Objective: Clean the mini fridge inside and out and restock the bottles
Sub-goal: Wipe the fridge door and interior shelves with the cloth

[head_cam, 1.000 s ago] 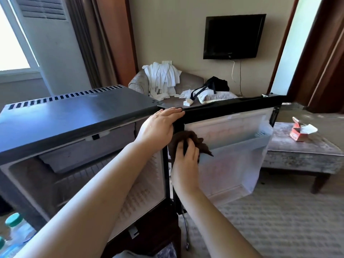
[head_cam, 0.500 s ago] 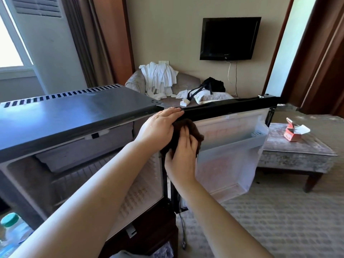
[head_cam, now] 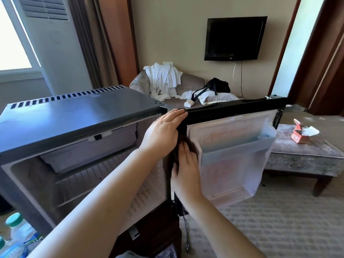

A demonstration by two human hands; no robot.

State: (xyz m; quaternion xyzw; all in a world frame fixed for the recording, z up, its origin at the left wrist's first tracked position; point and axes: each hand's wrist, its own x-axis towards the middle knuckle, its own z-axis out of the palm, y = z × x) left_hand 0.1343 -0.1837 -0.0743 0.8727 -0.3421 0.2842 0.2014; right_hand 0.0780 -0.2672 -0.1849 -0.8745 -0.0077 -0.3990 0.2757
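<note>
The mini fridge (head_cam: pixel 74 112) stands open, its door (head_cam: pixel 232 108) swung out to the right with the white inner liner and door shelf (head_cam: pixel 236 148) facing the camera. The left hand (head_cam: pixel 163 131) lies flat with straight fingers on the door's black top edge at the hinge corner, grasping nothing. Just below it, the right hand (head_cam: pixel 186 170) presses a dark brown cloth (head_cam: pixel 192 147) flat against the hinge-side edge of the door, fingers extended rather than curled. Green-capped bottles (head_cam: pixel 16 235) stand at the lower left, outside the fridge.
</note>
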